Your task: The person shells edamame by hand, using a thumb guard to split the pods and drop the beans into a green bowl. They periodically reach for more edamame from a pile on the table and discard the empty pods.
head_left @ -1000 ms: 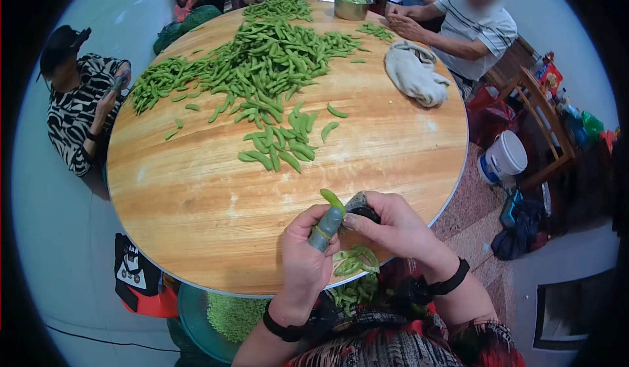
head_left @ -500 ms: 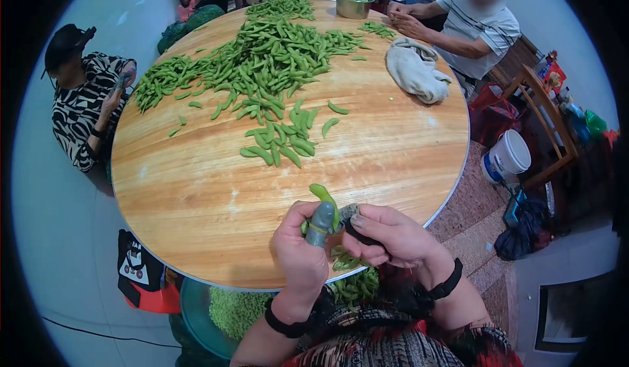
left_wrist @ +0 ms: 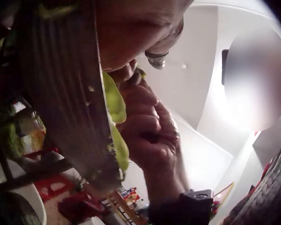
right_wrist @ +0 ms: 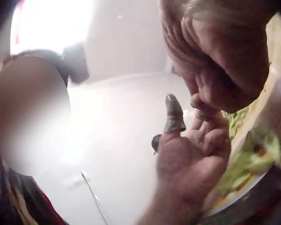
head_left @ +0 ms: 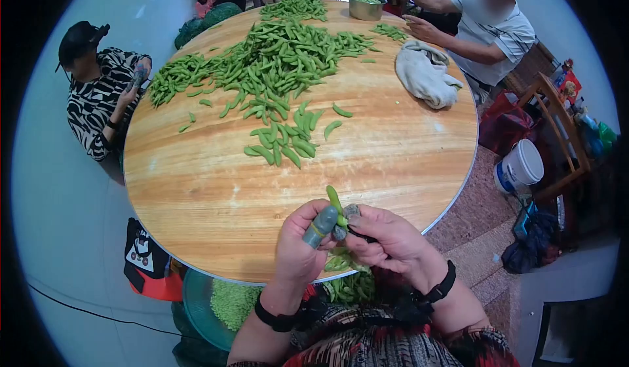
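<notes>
Over the near edge of the table, my left hand [head_left: 298, 246] and right hand [head_left: 393, 239] meet at one green edamame pod [head_left: 333, 197]. The pod stands nearly upright, its upper end free. My left hand grips it behind a thumb wearing a grey finger cot [head_left: 321, 227] with a yellow band. Right fingertips, also in dark grey covers [head_left: 352, 210], pinch the pod's lower end. Opened pods [head_left: 339, 261] lie at the table edge beneath the hands; some pale green pods [left_wrist: 114, 101] also show in the left wrist view.
A large heap of edamame pods [head_left: 282, 56] covers the far half of the round wooden table [head_left: 196, 190], with a smaller group [head_left: 285, 141] nearer. A cloth [head_left: 426, 75] and metal pot [head_left: 365, 6] stand to the right. Below sits a green basin [head_left: 200, 308] of shelled beans. Other people sit around.
The pod has swung from leaning left to nearly upright, and the right fingertips have closed in on its lower end. At the far right, another person's hand has reached over the metal pot.
</notes>
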### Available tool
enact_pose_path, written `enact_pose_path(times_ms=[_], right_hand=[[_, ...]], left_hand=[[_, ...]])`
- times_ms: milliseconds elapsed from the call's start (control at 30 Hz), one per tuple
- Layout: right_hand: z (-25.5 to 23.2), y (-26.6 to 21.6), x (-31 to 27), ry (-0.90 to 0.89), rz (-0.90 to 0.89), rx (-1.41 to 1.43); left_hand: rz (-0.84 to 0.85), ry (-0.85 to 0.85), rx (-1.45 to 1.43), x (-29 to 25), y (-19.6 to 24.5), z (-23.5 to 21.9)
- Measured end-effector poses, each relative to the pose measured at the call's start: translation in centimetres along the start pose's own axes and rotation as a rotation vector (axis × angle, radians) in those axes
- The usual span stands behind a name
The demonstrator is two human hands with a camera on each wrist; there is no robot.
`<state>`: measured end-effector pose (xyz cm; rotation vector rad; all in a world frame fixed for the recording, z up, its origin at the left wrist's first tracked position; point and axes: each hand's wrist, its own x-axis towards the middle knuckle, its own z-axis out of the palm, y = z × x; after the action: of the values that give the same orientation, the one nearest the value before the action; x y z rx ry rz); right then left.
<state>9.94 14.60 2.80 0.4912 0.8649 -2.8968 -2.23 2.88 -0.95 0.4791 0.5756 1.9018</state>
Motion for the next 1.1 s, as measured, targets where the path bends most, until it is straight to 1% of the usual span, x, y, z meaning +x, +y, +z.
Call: enact_pose_path(times_ms=[33, 67, 100, 133, 167, 233, 267, 300, 367, 400, 433, 467, 500, 533, 567, 600, 633, 700, 733, 767, 800, 833, 900, 933, 967, 1000, 1033, 1100], right_hand=[[-0.2, 0.1, 0.4, -0.005, -0.001, 0.0], [-0.7, 0.4, 1.1, 0.109, -0.229, -0.48], [-0.9, 0.5, 1.6, 0.225, -0.459, -0.959], [-0.9, 0.5, 1.8, 0.308, -0.548, -1.142], [-0.8, 0.0, 1.7, 0.308, -0.552, -1.141], [-0.1, -1.9, 1.9, 0.21, -0.056, -0.48], [-0.6, -2.6, 2.2, 0.185, -0.03, -0.641], [-0.8, -4.0, 2.6, 0.184, -0.029, -0.643], [-1.0, -7.9, 4.1, 0.183, -0.118, -1.411], [-1.7, -9.6, 5.7, 0.33, -0.323, -1.616], [-2.9, -11.0, 7.7, 0.484, -0.541, -1.805], [-4.2, -12.4, 9.8, 0.583, -0.581, -1.866], [-5.2, -13.3, 11.2, 0.682, -0.622, -1.925], [-5.3, -13.3, 11.7, 0.677, -0.63, -1.927], [-5.5, -13.4, 12.2, 0.645, -0.58, -2.034], [-5.0, -13.4, 12.3, 0.612, -0.526, -2.14], [-4.8, -13.3, 12.1, 0.606, -0.527, -2.145], [-4.5, -12.2, 10.9, 0.472, -0.493, -2.127], [-4.3, -11.6, 9.9, 0.441, -0.608, -2.01], [-3.8, -10.8, 8.9, 0.435, -0.604, -2.012], [-2.7, -10.1, 7.5, 0.409, -0.566, -1.828], [-1.7, -9.2, 6.1, 0.385, -0.526, -1.643], [-0.5, -6.6, 4.1, 0.203, -0.417, -1.291], [-0.6, -5.4, 3.6, 0.156, -0.429, -1.269], [-0.7, -4.4, 3.2, 0.108, -0.439, -1.247], [-0.4, -3.4, 2.8, 0.076, -0.48, -1.16], [0.0, -3.3, 2.4, 0.072, -0.471, -1.156], [0.9, -3.1, 1.6, 0.037, -0.202, -0.957]], left_hand=[[0.038, 0.092, 0.099, 0.1, -0.2, 0.7], [0.076, 0.185, 0.198, 0.2, -0.4, 1.3], [0.077, 0.184, 0.203, 0.4, -0.5, 1.4], [0.156, 0.238, 0.408, 0.5, -0.8, 1.5], [0.235, 0.29, 0.613, 0.7, -0.9, 1.5], [0.208, 0.307, 0.571, 0.6, -0.8, 1.3], [0.182, 0.329, 0.526, 0.6, -0.6, 1.1], [0.184, 0.329, 0.525, 0.5, -0.2, 0.9], [0.14, 0.345, 0.325, 0.3, 0.5, 0.5], [0.141, 0.347, 0.326, 0.2, 0.5, 0.4], [0.076, 0.308, 0.43, 0.1, 0.6, 0.4], [0.013, 0.268, 0.535, 0.0, 0.7, 0.4], [0.02, 0.268, 0.537, -0.1, 0.4, 0.9], [-0.083, 0.207, 0.658, -0.3, 0.0, 1.6], [-0.189, 0.146, 0.778, -0.6, -0.4, 2.0], [-0.051, -0.005, 1.027, -0.6, -0.5, 1.8], [-0.046, -0.001, 1.024, -0.7, -0.5, 1.7], [0.052, -0.003, 1.117, -1.2, -0.1, 1.9], [0.05, 0.003, 1.113, -1.2, 0.1, 2.1], [-0.005, 0.192, 0.805, -0.9, 0.5, 2.3], [-0.055, 0.367, 0.492, -0.4, 0.7, 2.5], [-0.052, 0.368, 0.489, 0.0, 0.8, 2.5], [0.012, 0.344, 0.154, 0.7, 1.0, 2.8], [0.044, 0.423, 0.049, 0.9, 0.7, 3.1], [0.044, 0.425, 0.048, 1.0, 0.6, 2.9], [0.061, 0.429, 0.044, 0.9, 0.3, 2.4], [0.078, 0.436, 0.04, 0.7, 0.0, 1.9], [0.109, 0.439, 0.04, 0.4, -0.3, 1.5]])
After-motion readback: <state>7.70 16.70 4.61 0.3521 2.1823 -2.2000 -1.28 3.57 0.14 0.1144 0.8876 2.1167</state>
